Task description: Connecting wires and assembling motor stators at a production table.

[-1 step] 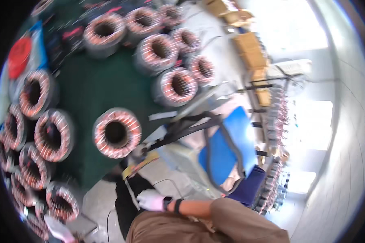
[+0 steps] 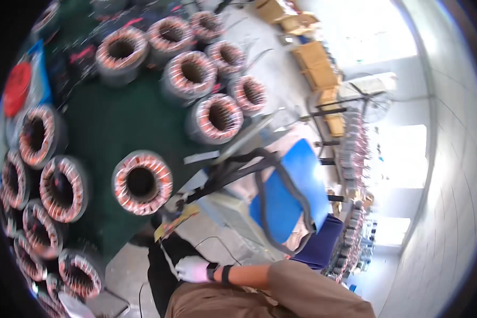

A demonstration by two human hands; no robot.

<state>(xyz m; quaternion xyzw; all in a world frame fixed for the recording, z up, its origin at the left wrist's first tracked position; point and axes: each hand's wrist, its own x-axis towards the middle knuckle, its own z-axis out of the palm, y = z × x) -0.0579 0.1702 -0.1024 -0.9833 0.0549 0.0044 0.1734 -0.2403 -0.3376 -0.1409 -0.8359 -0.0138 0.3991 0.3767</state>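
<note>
Wound motor stators with grey cores and orange-white lacing stand on a dark green tabletop [image 2: 116, 116]. A single stator [image 2: 142, 183] stands apart near the table's corner. My right hand [image 2: 194, 269], in a white and pinkish glove with a dark band at the wrist, is low in front of my body. Its fingers meet a thin pale strip [image 2: 169, 258] over my dark trouser leg; whether they grip it cannot be made out. At the lower left edge my left hand [image 2: 75, 306], gloved in white, is beside a stator [image 2: 80, 273]. Its fingers are indistinct.
More stators crowd the left side and the far end [image 2: 190, 75]. A red round object [image 2: 17, 89] lies at the far left. Right of the table are a blue panel [image 2: 294, 185], black straps [image 2: 233, 172] and cardboard boxes [image 2: 317, 63]. A fan [image 2: 376, 106] stands farther right.
The view has shifted slightly, so the table and stators appear a little lower and farther left. My right hand stays over my leg; my left hand remains at the lower left.
</note>
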